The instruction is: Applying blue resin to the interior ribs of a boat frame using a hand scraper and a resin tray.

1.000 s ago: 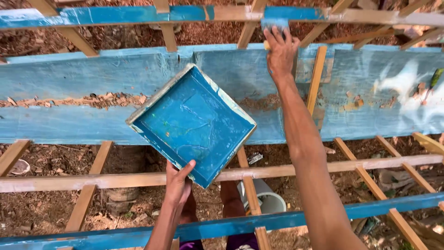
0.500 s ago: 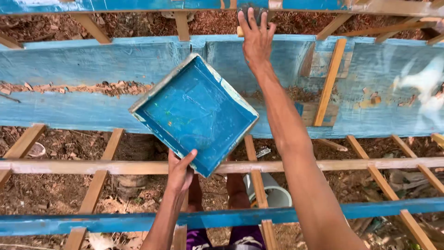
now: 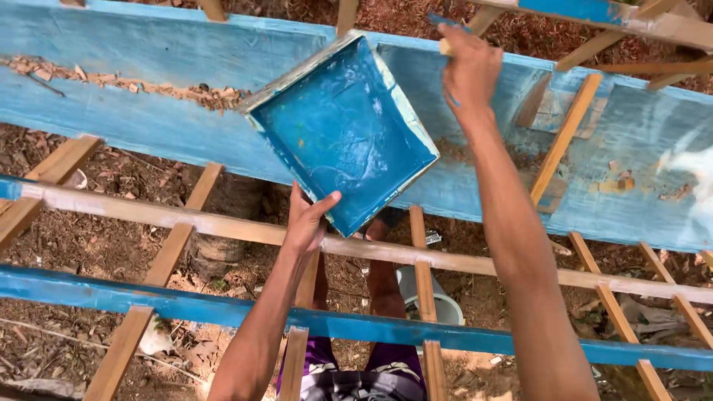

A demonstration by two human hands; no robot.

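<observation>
**Tray in one hand, brush in the other**

You are holding a square blue tray point(image 3: 343, 130) with your left hand point(image 3: 306, 223), which is gripping its near corner, thumb lying on the inside of the rim and fingers closing underneath. The tray is tilting, its paint-coated inside facing you, and it is hanging in front of the wide blue plank point(image 3: 148, 82) that is running across the view. Your right hand point(image 3: 469, 70) is reaching up beyond the tray's far right edge, its fingers curling shut around a small brush handle point(image 3: 444, 46), of which only a pale stub and a bit of blue are showing. A line of wood chips point(image 3: 111, 78) is lying on the plank to the left. Below your arms, a pale wooden rail point(image 3: 186, 223) and a blue rail point(image 3: 111, 297) are crossing over bare slats, and a white bucket point(image 3: 438, 301) is sitting on the ground near your legs.
</observation>
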